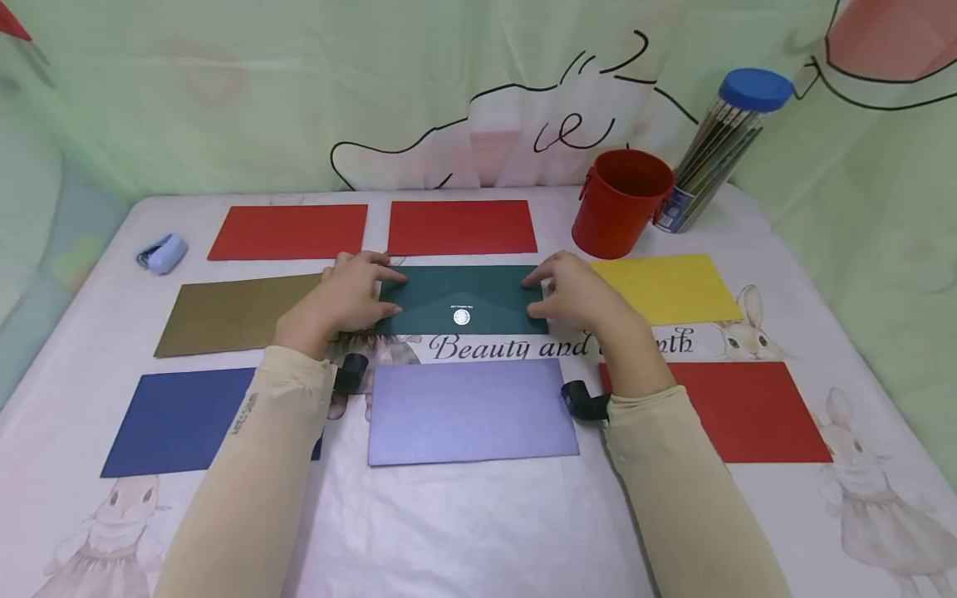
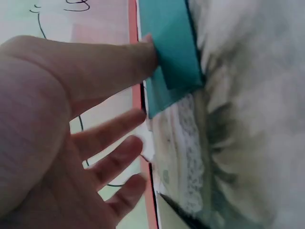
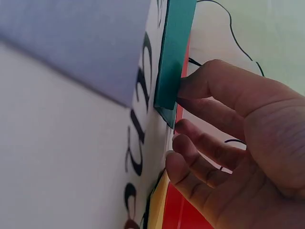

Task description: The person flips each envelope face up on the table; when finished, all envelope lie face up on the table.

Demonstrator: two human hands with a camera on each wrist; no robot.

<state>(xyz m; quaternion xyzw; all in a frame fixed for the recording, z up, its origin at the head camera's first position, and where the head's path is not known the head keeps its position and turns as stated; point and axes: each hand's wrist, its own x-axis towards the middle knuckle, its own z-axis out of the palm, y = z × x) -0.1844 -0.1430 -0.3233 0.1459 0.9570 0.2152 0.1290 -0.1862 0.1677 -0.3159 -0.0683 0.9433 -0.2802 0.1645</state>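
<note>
A dark green envelope (image 1: 462, 291) with a white round emblem lies flat on the table, its flap outline faintly visible. At its left end, the thumb and index finger of my left hand (image 1: 340, 297) touch the top face. My right hand (image 1: 579, 291) touches the right end in the same way. In the left wrist view, the thumb tip meets the teal-looking envelope (image 2: 174, 47) while the other fingers spread loosely. The right wrist view shows the thumb at the envelope's edge (image 3: 174, 62), the remaining fingers relaxed below it.
Red (image 1: 287, 232), second red (image 1: 462, 227), brown (image 1: 235, 316), blue (image 1: 179, 423), lilac (image 1: 471, 411), yellow (image 1: 665, 289) and another red rectangle (image 1: 755, 411) surround it. A red bucket (image 1: 609, 220), a blue-lidded pencil tube (image 1: 718, 154) and a small light-blue object (image 1: 163, 252) stand farther back.
</note>
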